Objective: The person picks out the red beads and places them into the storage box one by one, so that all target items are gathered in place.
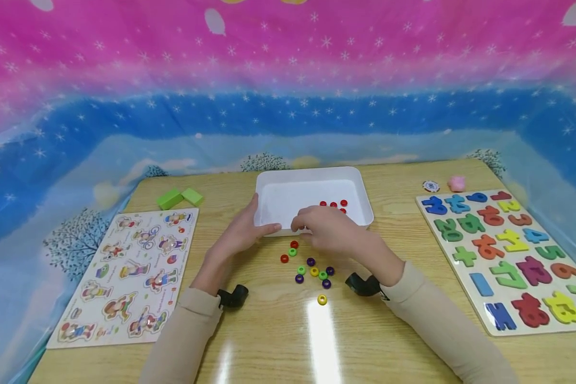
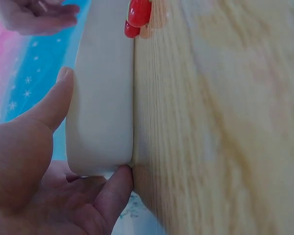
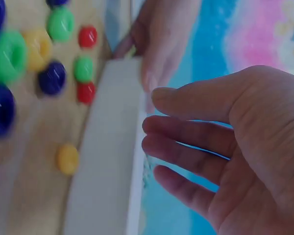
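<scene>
A white plastic tray (image 1: 288, 194) lies at the table's middle, with several red beads (image 1: 343, 203) in its right part. My left hand (image 1: 240, 226) holds the tray's front left corner, thumb along the front wall and fingers at the left side, as the left wrist view shows. Over the front rim hovers my right hand (image 1: 328, 226), fingers loosely bent, hiding part of the tray. Nothing shows between its thumb and fingers (image 3: 186, 134) in the right wrist view. In front of the tray lie loose ring beads: red (image 1: 285, 258), green (image 1: 301, 270), purple (image 1: 300, 278) and yellow (image 1: 322, 300).
On the left lies a picture puzzle board (image 1: 141, 266), with green blocks (image 1: 170, 199) behind it. A number puzzle board (image 1: 470, 277) fills the right side. Beyond it are a poker chip (image 1: 431, 186) and a small pink figure (image 1: 457, 183). A patterned cloth hangs around the table.
</scene>
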Demonstrator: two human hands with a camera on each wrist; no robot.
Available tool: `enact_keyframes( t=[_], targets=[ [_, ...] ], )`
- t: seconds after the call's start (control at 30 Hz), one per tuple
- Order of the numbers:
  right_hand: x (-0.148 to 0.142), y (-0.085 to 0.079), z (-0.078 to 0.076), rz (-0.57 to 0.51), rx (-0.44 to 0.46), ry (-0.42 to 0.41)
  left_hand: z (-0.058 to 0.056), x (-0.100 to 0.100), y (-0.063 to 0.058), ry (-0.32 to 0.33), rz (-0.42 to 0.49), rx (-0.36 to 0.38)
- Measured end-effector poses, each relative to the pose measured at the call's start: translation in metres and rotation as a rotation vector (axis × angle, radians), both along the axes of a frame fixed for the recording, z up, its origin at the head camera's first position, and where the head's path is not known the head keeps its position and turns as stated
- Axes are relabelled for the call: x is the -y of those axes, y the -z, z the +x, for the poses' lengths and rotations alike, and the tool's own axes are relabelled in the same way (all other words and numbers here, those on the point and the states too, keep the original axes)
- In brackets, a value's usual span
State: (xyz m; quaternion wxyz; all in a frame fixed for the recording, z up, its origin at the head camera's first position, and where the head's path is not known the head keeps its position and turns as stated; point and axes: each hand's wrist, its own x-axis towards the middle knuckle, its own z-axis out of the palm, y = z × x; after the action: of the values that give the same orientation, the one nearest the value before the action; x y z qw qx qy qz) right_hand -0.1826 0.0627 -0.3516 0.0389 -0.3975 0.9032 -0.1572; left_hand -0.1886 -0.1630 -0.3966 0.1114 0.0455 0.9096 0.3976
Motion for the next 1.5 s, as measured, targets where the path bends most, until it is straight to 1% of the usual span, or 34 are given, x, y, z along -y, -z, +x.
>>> enact_keyframes(
  t=[0.07,0.13,0.3,0.43,0.6,0.73,0.83,0.9,1.0,1.1,1.2,1.3,1.37,1.43,1.5],
  targets=[
    [0.003,0.003,0.006,0.030,-0.016,-0.023,0.000,0.000,-0.001,0.006,-0.001,-0.008],
    [0.008,0.009,0.009,0.065,-0.051,-0.049,0.001,0.000,-0.002,0.009,0.002,-0.014],
    [0.016,0.020,0.014,0.179,-0.194,-0.074,0.001,0.000,-0.002,0.009,-0.009,-0.020],
    [0.018,0.027,0.018,0.246,-0.279,-0.104,0.001,-0.001,-0.001,0.014,-0.013,-0.028],
    [0.018,0.033,0.021,0.242,-0.321,-0.112,0.001,-0.002,-0.001,0.020,-0.016,-0.032],
    [0.017,0.035,0.020,0.220,-0.304,-0.080,0.002,-0.002,-0.002,0.020,-0.025,-0.035],
    [0.015,0.032,0.018,0.214,-0.269,-0.057,0.003,-0.002,-0.002,0.019,-0.022,-0.033],
    [0.012,0.025,0.017,0.191,-0.221,-0.035,0.002,-0.001,-0.003,0.017,-0.024,-0.028],
    [0.007,0.010,0.014,0.128,-0.170,-0.007,0.002,0.000,-0.003,0.010,-0.026,-0.015],
    [0.002,-0.002,0.004,0.051,-0.143,0.020,0.003,0.002,-0.002,0.002,-0.025,-0.007],
    [-0.001,-0.005,-0.016,-0.002,-0.150,0.061,0.003,0.003,-0.002,-0.006,-0.021,0.001],
    [-0.002,0.002,-0.040,-0.016,-0.131,0.124,0.003,0.003,-0.003,-0.011,-0.026,-0.002],
    [-0.003,0.009,-0.054,0.002,-0.110,0.170,0.002,0.002,-0.003,-0.008,-0.032,-0.004],
    [-0.003,0.016,-0.064,0.022,-0.092,0.205,0.001,0.000,-0.003,-0.005,-0.033,-0.005],
    [-0.004,0.022,-0.071,0.049,-0.096,0.222,0.001,-0.002,-0.003,-0.001,-0.033,-0.003]
  ],
)
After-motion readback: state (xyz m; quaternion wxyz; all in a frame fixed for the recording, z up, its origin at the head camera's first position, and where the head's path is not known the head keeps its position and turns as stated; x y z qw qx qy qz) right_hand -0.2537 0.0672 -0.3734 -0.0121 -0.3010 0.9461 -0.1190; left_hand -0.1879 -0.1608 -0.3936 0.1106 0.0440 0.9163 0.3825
